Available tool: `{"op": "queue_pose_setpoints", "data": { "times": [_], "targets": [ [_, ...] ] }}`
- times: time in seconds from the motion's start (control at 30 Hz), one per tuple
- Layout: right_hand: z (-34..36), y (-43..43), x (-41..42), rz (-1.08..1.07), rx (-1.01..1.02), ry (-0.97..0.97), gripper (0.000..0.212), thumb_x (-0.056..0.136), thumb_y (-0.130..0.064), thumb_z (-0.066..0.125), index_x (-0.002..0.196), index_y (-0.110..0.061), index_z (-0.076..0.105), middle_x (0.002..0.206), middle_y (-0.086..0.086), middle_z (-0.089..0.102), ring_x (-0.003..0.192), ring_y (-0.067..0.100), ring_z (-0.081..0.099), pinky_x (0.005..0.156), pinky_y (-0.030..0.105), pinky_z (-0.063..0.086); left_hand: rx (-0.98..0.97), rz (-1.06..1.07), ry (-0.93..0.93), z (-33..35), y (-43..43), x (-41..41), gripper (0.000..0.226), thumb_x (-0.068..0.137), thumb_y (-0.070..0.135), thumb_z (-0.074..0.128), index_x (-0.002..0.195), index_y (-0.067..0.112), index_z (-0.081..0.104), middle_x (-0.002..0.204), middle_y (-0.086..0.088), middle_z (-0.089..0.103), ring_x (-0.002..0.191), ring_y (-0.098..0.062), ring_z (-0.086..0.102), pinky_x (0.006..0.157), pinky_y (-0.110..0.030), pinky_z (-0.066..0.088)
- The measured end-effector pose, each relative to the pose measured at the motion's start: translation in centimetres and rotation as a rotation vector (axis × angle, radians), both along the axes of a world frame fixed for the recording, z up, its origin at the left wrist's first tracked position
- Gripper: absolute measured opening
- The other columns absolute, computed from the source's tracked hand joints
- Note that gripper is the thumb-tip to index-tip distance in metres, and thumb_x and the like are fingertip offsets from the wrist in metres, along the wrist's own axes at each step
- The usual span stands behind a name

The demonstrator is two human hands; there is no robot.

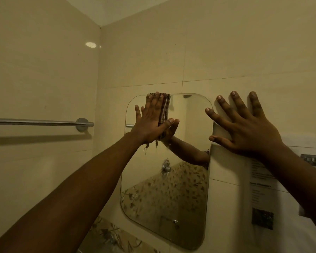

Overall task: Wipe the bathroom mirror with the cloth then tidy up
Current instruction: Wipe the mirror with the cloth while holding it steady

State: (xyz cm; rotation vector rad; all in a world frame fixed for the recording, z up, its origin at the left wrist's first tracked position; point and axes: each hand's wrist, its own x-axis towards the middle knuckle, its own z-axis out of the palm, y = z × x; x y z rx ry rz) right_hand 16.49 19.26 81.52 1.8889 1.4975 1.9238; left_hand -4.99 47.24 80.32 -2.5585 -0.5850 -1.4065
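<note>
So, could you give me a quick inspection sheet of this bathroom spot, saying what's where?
Surface: wall-mounted mirror, rounded corners, reflecting a tap.
Job's things: striped cloth, pressed against the mirror's top left corner.
Clutter: nothing seen.
Hands: left hand presses the cloth with straight fingers; right hand rests spread on the wall at the mirror's right edge.
Cables: nothing seen.
Surroundings: beige tiled wall; chrome towel rail on the left; printed paper notice right of the mirror; floral tiles below.
</note>
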Motion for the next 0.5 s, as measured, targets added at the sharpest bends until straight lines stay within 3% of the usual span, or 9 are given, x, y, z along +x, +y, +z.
{"op": "queue_pose_setpoints", "data": {
  "times": [0.5],
  "targets": [
    [0.0,0.1,0.2,0.018,0.009,-0.013,0.093,0.097,-0.085,0.016,0.172,-0.031,0.017,0.178,0.02,0.017,0.164,0.049,0.01,0.127,0.075,0.008,-0.178,0.022,-0.069,-0.2,3.7,-1.8,0.1,0.089,0.086,0.014,0.164,0.034,-0.028,0.173,0.012,-0.035,0.16,-0.015,-0.034,0.123,-0.06,-0.025]
  ]
}}
